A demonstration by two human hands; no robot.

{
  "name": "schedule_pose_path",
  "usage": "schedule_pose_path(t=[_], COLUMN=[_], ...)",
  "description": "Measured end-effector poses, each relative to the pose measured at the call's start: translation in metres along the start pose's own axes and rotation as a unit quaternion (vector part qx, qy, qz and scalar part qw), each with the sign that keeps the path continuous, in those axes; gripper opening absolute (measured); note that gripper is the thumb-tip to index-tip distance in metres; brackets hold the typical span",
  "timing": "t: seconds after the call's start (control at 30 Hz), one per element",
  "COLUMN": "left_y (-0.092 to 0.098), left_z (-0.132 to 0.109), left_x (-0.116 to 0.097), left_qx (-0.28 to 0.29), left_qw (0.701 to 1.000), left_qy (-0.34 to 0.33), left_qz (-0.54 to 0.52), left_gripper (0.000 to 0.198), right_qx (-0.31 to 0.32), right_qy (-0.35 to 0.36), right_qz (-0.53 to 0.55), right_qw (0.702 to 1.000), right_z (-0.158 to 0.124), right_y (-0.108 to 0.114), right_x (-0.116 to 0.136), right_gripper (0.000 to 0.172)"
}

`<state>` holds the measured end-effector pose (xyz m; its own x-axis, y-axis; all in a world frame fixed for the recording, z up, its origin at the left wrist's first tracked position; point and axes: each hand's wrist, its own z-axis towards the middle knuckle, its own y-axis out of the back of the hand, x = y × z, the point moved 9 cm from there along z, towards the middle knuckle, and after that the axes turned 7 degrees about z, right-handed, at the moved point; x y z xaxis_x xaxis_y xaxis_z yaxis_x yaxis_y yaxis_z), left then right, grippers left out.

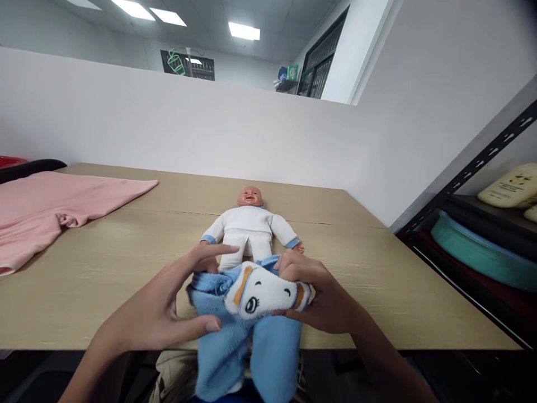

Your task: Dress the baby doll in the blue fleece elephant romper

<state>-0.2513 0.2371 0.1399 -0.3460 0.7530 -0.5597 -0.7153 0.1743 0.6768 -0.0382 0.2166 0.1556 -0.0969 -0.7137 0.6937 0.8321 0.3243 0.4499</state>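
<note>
A baby doll [250, 226] in a white suit with blue cuffs lies on its back on the wooden table [104, 268], head away from me. Its legs are covered by a fluffy blue garment [251, 347] with a white animal face patch [262, 294] that hangs over the table's near edge. My left hand [168, 308] grips the garment's left top edge, thumb below and fingers curled over it. My right hand [319, 291] pinches the right top edge beside the patch.
A pink garment [50, 210] lies spread on the table's left side. A white partition wall [168, 129] runs behind the table. A black metal shelf [474, 168] at the right holds a teal round thing [478, 252] and pale yellow items [509, 187].
</note>
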Motion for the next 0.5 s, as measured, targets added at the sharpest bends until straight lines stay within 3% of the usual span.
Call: schedule_pose_path(t=[0.1, 0.23, 0.3, 0.37, 0.5], left_y=[-0.009, -0.024, -0.024, -0.017, -0.012], left_z=[0.014, 0.034, 0.037, 0.034, 0.021], left_x=[0.0, -0.017, -0.014, -0.006, 0.011], left_qx=[0.081, 0.171, 0.163, 0.114, 0.072], left_qw=[0.996, 0.983, 0.982, 0.985, 0.985], left_qy=[0.017, -0.031, -0.021, -0.003, 0.046], left_qz=[-0.03, -0.064, -0.087, -0.129, -0.15], left_gripper=[0.081, 0.049, 0.034, 0.024, 0.018], right_qx=[0.04, 0.063, 0.066, 0.101, 0.251], right_qy=[0.0, -0.127, -0.177, -0.194, -0.159], right_qz=[0.002, -0.05, -0.064, -0.053, -0.007], right_qw=[0.999, 0.989, 0.98, 0.974, 0.955], right_z=[0.009, 0.019, 0.02, 0.021, 0.015], right_y=[-0.011, -0.018, -0.015, -0.016, -0.036], right_x=[0.013, 0.003, -0.005, -0.011, -0.018], right_gripper=[0.023, 0.018, 0.02, 0.03, 0.035])
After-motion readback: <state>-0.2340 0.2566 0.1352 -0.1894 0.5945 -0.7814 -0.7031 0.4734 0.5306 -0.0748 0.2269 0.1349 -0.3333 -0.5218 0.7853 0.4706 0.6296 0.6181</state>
